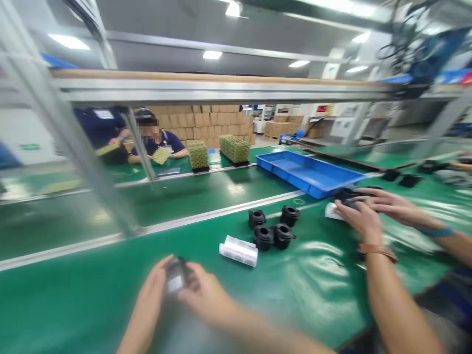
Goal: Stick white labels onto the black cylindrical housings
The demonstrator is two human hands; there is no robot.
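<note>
Close in front of me, my left hand (154, 285) and my right hand (207, 291) are closed on a dark plastic part (179, 271) between them. A pale patch like a label shows on its side; motion blur hides the finer detail. Beyond my right hand lie two white rolls of labels (239, 251), side by side on the green mat. Right behind the rolls stand several black ring-shaped plastic parts (263, 238), upright with their round openings facing up.
A blue tray (313, 191) lies across the line, with a thin yellow ring (298, 201) before it. At right, a co-worker's hands (365, 214) handle black parts. People opposite hold yellowish honeycomb-like pieces (161, 155), near stacked ones (234, 149). A metal post (84, 147) stands left.
</note>
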